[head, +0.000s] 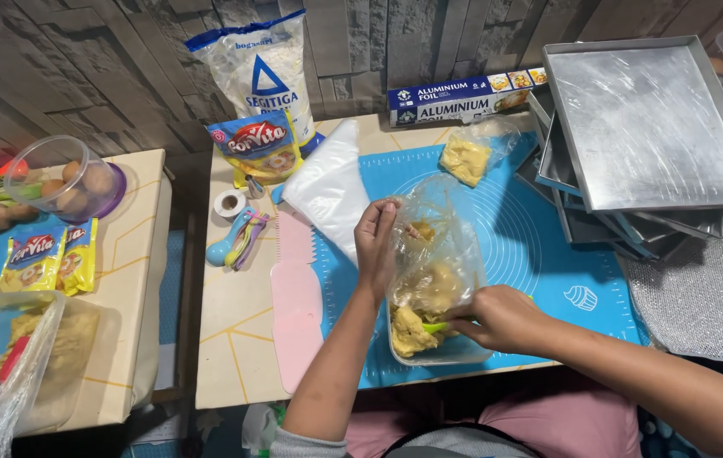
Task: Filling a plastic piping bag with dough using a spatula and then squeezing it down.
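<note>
My left hand (376,246) holds up the rim of a clear plastic bag (434,254) that has yellow dough in its lower part. The bag stands over a clear plastic container (429,343) that also has yellow dough in it. My right hand (501,318) grips a small green utensil (439,326) whose tip is in the dough at the container's edge. Both rest on a blue silicone baking mat (539,254) on the table.
A stack of metal baking trays (641,127) sits at the right. A foil box (463,97), flour bag (264,72), margarine packets (258,146), white plastic bags (327,187), measuring spoons (238,237) and a pink scraper (295,297) lie about. A bowl of eggs (64,178) stands left.
</note>
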